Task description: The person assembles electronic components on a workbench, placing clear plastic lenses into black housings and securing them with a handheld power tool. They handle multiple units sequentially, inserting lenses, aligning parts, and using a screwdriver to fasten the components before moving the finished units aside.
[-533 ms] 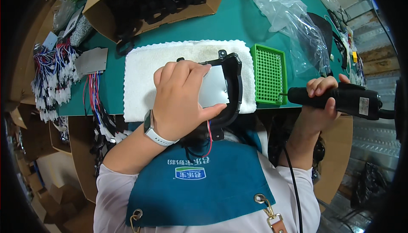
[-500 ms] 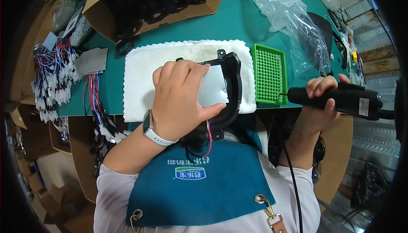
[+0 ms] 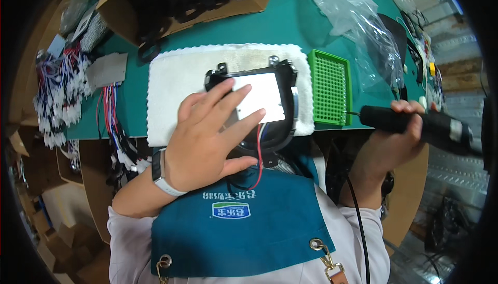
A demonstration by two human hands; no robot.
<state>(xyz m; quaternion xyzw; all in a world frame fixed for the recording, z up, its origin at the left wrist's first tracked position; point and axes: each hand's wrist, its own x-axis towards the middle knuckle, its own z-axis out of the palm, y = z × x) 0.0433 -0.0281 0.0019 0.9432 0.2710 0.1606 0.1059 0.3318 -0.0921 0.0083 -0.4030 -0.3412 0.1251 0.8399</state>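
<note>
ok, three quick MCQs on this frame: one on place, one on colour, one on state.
1. Where is the perforated tray?
A. right of the white cloth
B. inside the cardboard box
C. on the person's lap

2. What colour is that tray?
A. red
B. green
C. yellow

3. What is the right hand doing?
A. lying open on the table
B. gripping a black power screwdriver
C. holding a wire bundle

Key: 1 A, it sits against the cloth's right edge. 2 B, it is bright green. 3 B, its fingers wrap the tool's barrel, while the left hand rests flat on the black-framed panel.
</note>
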